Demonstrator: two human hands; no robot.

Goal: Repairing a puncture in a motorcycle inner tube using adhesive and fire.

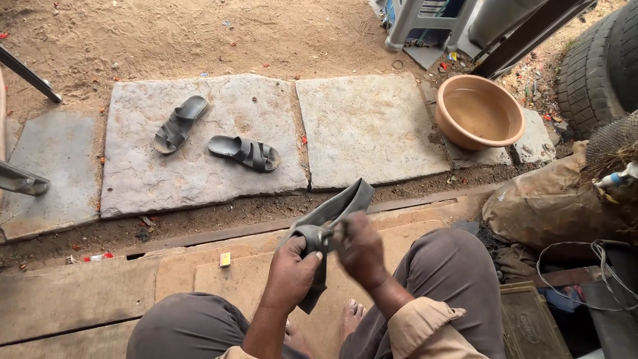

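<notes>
My left hand [292,269] has a closed grip round the folded grey rubber tube [329,223], fingers wrapped over its bunched middle, and my right hand [360,249] is clamped just beside it, pinching at the small metal valve [325,232] that sticks out of the rubber between the two hands. The tube is up in front of my knees, held in the air above the sandy step [199,272]; one flat end rises up and away toward the stone slabs, the other hangs down below my left fist. My right hand is a bit blurred, so exactly how the fingertips sit on the valve I cannot tell. I'm sitting, grey trousers on both knees, bare toes [352,312] showing between them. Out ahead on the left slab [199,173] lie two dark sandals [209,136], near each other but not touching, pointing different ways. Off to the right a brown plastic basin [480,110] sits at the edge of the right slab [369,126], with a tyre [598,63] beyond it. A small yellow box [225,258] rests on the step, left of my hands.
</notes>
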